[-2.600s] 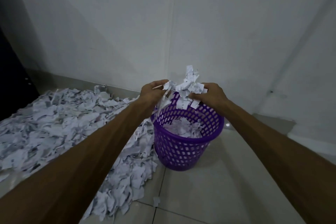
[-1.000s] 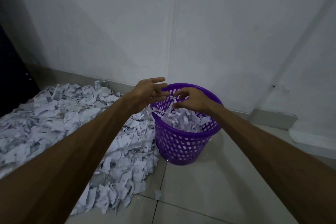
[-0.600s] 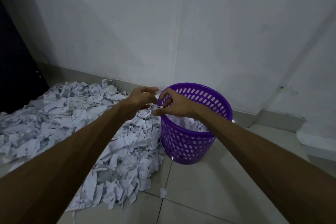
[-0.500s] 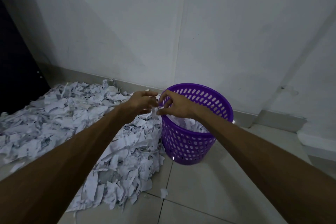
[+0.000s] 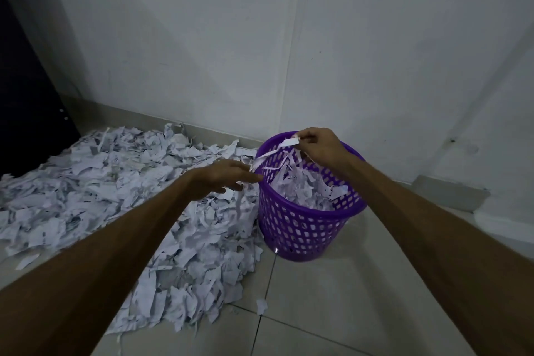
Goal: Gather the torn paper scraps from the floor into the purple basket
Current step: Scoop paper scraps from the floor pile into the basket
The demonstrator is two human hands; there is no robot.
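Across the tiled floor [image 5: 332, 306], against the pale wall [image 5: 202, 37], a broad heap of torn paper scraps [image 5: 115, 196] spreads leftward from the purple basket [image 5: 303, 234], which stands upright near the room's corner, its left side touching the heap's edge; one stray scrap [image 5: 261, 306] lies apart on a tile joint. A dark panel [image 5: 23, 95] closes the far left. Where both hands held a bundled handful above the rim a couple of seconds ago, that load now lies inside, and the basket looks roughly half full. The head view has also shifted slightly left. The left hand [image 5: 224, 179] has come away from the basket and reaches out with fingers extended and relaxed, holding nothing, just beside the rim. The right hand [image 5: 320, 147] hovers over the basket's far rim, pinching a long paper strip [image 5: 284, 145] that trails down toward the left. Judging from the heap, most of the gathering is left; this strip seems a leftover to drop before the next scoop.
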